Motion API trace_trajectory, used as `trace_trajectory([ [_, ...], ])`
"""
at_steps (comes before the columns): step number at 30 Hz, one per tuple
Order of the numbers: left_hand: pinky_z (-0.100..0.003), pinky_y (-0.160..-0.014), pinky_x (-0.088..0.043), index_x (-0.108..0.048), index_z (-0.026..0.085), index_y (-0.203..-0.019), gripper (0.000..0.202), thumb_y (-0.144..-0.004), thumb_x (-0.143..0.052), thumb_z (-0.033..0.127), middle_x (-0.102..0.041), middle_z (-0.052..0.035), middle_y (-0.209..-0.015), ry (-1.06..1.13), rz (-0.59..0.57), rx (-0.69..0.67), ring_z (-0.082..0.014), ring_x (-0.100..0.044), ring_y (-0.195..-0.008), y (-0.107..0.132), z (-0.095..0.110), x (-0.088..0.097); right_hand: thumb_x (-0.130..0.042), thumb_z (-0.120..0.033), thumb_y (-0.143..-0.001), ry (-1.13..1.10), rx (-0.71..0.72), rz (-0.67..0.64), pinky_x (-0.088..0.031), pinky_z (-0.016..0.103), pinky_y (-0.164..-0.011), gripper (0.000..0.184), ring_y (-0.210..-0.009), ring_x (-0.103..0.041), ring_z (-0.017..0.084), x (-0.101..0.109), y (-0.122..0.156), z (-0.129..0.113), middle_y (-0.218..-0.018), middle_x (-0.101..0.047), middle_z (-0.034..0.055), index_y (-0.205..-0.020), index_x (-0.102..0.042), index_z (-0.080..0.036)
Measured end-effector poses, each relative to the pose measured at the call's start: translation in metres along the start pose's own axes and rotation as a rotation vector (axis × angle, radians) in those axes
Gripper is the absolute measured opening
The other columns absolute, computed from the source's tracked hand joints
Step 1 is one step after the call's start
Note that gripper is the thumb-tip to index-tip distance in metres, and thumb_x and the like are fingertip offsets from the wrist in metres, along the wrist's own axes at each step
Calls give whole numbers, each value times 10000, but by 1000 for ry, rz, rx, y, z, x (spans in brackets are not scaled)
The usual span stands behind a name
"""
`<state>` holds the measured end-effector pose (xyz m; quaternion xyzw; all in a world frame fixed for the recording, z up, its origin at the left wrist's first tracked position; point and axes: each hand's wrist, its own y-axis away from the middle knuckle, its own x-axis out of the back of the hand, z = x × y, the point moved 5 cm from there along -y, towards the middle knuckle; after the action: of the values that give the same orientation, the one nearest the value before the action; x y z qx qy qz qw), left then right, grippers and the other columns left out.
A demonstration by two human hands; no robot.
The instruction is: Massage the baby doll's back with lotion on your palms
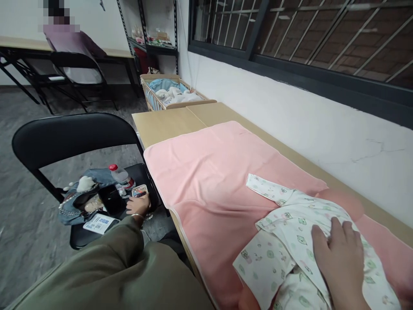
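My right hand (342,258) lies flat with its fingers apart on a white printed baby garment (300,221). The garment covers a baby doll, whose smooth, rounded skin-coloured part (343,201) shows at the far side. One sleeve stretches out to the left over a pink blanket (206,172). Over the seat of a black folding chair (77,129), my left hand (138,205) rests beside a phone (140,190), its fingers loosely spread. Whether it touches the phone is hard to tell. A bracelet circles that wrist.
A red-capped bottle (121,176), a denim bag (75,202), a dark phone-like object (111,200) and a white card (98,223) sit on the chair. Beyond the table (167,125) stands a wooden crib (155,103). A seated person (72,47) is at the back left.
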<state>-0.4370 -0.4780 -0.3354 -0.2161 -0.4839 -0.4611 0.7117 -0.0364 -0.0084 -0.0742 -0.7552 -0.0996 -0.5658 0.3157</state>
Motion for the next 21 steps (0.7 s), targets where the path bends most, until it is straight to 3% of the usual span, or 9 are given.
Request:
trace_trajectory([
  [3, -585, -1005, -391, -459, 91, -1257, 403, -889, -471, 255, -524, -197, -1282, 249, 156, -121, -361, -469, -1250, -4, 31, 62, -239, -511, -925, -13, 2, -6, -231, 579, -1169, 751, -1438, -278, 438, 4, 2, -3, -1537, -347, 257, -1461, -411, -15],
  [5, -434, -1014, -439, -487, 113, -1212, 311, -910, -435, 166, -560, -114, -1245, 414, 252, -272, -228, -523, -1204, -10, 67, 113, -236, -506, -932, -18, 11, 0, -235, 585, -1164, 734, -1437, -273, 441, 6, 2, -5, -1537, -352, 248, -1467, -406, -33],
  [7, -352, -996, -461, -445, 117, -1249, 302, -964, -366, 177, -551, -72, -1260, 566, 366, -399, -150, -536, -1181, -4, 108, 166, -246, -494, -937, -22, 22, 8, -238, 585, -1160, 721, -1429, -281, 444, 6, 1, -5, -1521, -369, 257, -1461, -411, -27],
  [9, -304, -926, -496, -418, 161, -1259, 294, -983, -355, 237, -580, -5, -1154, 750, 448, -559, -97, -585, -1077, 25, 152, 211, -274, -470, -938, -27, 24, 6, -248, 589, -1150, 705, -1420, -296, 446, 4, 0, -5, -1503, -384, 274, -1449, -421, -7],
  [11, -325, -806, -532, -539, 181, -1054, 189, -874, -498, 219, -593, 28, -884, 1368, 429, -951, -106, -631, -830, 87, 191, 246, -299, -453, -941, -37, 8, -20, -250, 611, -1136, 694, -1431, -278, 448, 2, 0, -3, -1518, -361, 288, -1450, -416, 5],
  [13, -325, -747, -538, -600, 197, -923, 119, -804, -606, 204, -614, 34, -822, 1626, 79, -1293, -127, -650, -762, 165, 227, 258, -314, -455, -947, -60, -27, -70, -232, 639, -1132, 697, -1469, -200, 448, 7, 3, 0, -1565, -281, 297, -1466, -392, 3],
  [16, -369, -762, -557, -673, 225, -914, 84, -836, -653, 246, -673, 14, -826, 1471, -721, -1480, -177, -677, -794, 288, 265, 239, -405, -462, -931, -119, -68, -181, -195, 618, -1160, 714, -1512, -42, 426, 31, 11, 6, -1626, -135, 272, -1494, -368, -25],
  [19, -361, -753, -565, -711, 217, -914, 145, -784, -727, 278, -692, -19, -790, 977, -1554, -1368, -199, -681, -779, 403, 284, 189, -425, -485, -948, -136, -109, -124, -168, 570, -1194, 713, -1530, -44, 353, 83, 20, 18, -1660, -94, 177, -1546, -308, -115],
  [21, -346, -734, -560, -704, 178, -898, 143, -802, -704, 283, -688, -43, -763, 734, -1941, -1155, -188, -677, -722, 472, 292, 160, -398, -500, -967, -167, -186, -59, -201, 534, -1203, 677, -1528, -133, 304, 122, 29, 36, -1654, -176, 128, -1550, -320, -163],
])
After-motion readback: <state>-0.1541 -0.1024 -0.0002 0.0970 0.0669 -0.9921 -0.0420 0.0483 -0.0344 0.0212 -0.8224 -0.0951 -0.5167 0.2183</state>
